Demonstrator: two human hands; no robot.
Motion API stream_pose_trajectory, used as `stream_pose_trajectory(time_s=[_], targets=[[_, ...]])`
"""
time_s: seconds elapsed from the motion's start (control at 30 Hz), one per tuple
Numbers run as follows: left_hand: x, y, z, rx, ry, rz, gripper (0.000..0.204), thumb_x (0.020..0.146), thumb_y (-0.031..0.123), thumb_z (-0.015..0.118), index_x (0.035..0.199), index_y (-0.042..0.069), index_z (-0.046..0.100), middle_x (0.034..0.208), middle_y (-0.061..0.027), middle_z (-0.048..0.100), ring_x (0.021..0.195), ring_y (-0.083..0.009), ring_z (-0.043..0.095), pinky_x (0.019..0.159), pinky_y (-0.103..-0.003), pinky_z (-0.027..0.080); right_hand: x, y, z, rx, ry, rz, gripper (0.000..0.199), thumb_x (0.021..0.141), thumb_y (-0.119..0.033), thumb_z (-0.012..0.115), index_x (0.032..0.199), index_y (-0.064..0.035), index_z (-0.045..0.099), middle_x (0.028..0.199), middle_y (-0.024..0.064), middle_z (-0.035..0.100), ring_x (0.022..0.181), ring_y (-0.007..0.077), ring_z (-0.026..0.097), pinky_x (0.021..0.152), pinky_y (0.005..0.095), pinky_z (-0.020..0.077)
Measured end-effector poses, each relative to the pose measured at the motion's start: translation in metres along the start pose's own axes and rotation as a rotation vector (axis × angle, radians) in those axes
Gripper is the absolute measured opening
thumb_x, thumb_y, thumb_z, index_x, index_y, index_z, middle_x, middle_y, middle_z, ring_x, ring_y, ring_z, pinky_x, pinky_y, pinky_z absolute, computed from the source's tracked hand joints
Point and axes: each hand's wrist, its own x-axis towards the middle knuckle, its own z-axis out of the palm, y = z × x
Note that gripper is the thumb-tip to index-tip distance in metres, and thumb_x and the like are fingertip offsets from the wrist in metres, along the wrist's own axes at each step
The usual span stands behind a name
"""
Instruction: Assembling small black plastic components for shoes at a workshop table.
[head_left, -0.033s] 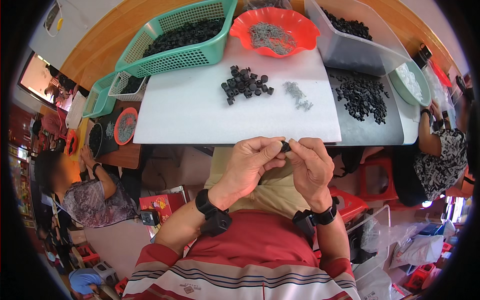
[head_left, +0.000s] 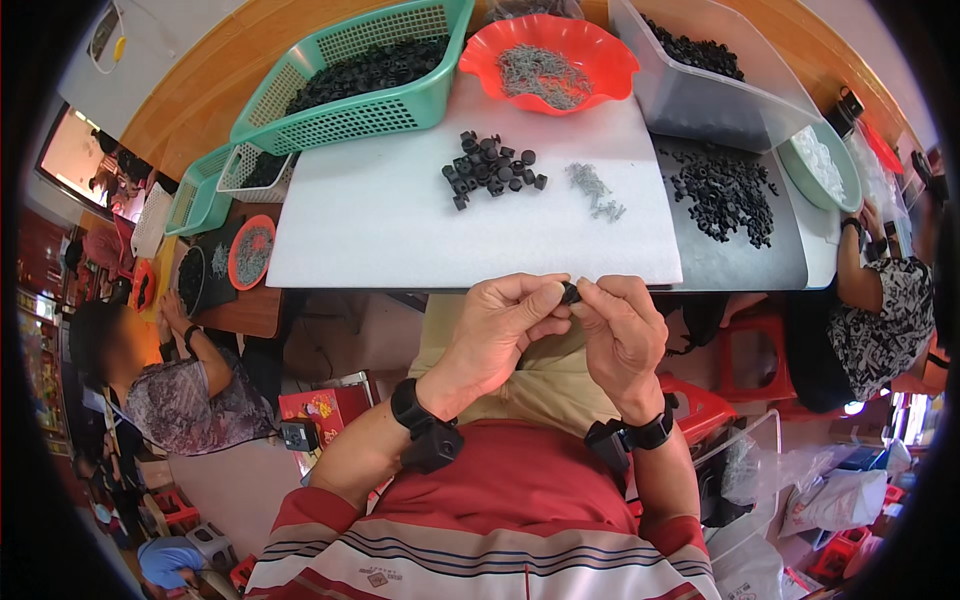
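"How far along is it, from the left?"
"The green basket (head_left: 350,127) is well stocked; black caps (head_left: 492,168) lie heaped on the white sheet (head_left: 350,220). I can't tell whether any are finished."
"And the hands?"
"Left hand (head_left: 512,318) and right hand (head_left: 625,335) meet at the sheet's near edge, pinching one small black piece (head_left: 571,293). Farther off, grey screws (head_left: 590,183) remain loose."
"Far right?"
"Smaller black parts (head_left: 725,195), loose too."

The small held part (head_left: 571,294) and the piled caps (head_left: 490,152) look like black plastic, the grey screws (head_left: 589,182) like dull metal, the white sheet (head_left: 370,220) smooth and matt, the red bowl (head_left: 612,62) glossy plastic.
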Motion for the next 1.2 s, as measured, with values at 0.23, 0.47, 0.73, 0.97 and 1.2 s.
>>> stream_pose_trajectory(time_s=[0.23,0.47,0.73,0.97,1.2], targets=[[-0.0013,-0.0028,0.001,0.026,0.011,0.03,0.027,0.098,0.017,0.069,0.118,-0.002,0.068,0.104,-0.0066,0.071,0.086,-0.0122,0.07,0.081,-0.027,0.062,-0.0034,0.0042,0.0012,0.006,-0.017,-0.04,0.028,0.083,0.005,0.076,0.109,-0.0013,0.07,0.09,0.0098,0.065,0.068,0.0198,0.069,0.056,0.0282,0.0545],[-0.0016,-0.0065,-0.0022,0.088,0.024,0.063,0.026,0.098,0.017,0.069,0.116,-0.001,0.07,0.107,-0.0076,0.072,0.087,-0.0132,0.071,0.081,-0.028,0.062,-0.0046,0.0046,0.001,0.035,-0.048,-0.034,0.028,0.083,0.007,0.074,0.109,-0.0006,0.069,0.093,0.0096,0.065,0.072,0.02,0.071,0.057,0.0286,0.056],[-0.0009,-0.0077,-0.0032,0.104,0.019,0.09,0.024,0.099,0.016,0.068,0.115,-0.001,0.07,0.109,-0.0091,0.072,0.089,-0.0149,0.071,0.081,-0.029,0.062,-0.0051,0.0045,0.0011,0.043,-0.073,-0.038,0.03,0.082,0.01,0.072,0.109,-0.0002,0.068,0.093,0.0095,0.064,0.074,0.0206,0.073,0.057,0.0295,0.0567],[-0.002,-0.0011,-0.0018,0.282,-0.001,0.138,0.024,0.099,0.015,0.068,0.115,-0.003,0.071,0.106,-0.0099,0.072,0.089,-0.0145,0.07,0.08,-0.028,0.061,-0.0046,0.0036,0.0,0.057,-0.076,-0.012,0.029,0.082,0.01,0.073,0.109,-0.0001,0.068,0.093,0.0099,0.065,0.072,0.0217,0.072,0.057,0.0303,0.057],[-0.0028,0.0016,0.0003,0.4,-0.049,0.195,0.025,0.099,0.014,0.067,0.116,-0.004,0.07,0.104,-0.0101,0.073,0.087,-0.0144,0.069,0.079,-0.028,0.059,-0.0044,0.0021,-0.0016,0.044,-0.075,0.019,0.027,0.082,0.008,0.073,0.107,-0.0011,0.069,0.093,0.0099,0.066,0.071,0.0223,0.07,0.057,0.0308,0.0564]])
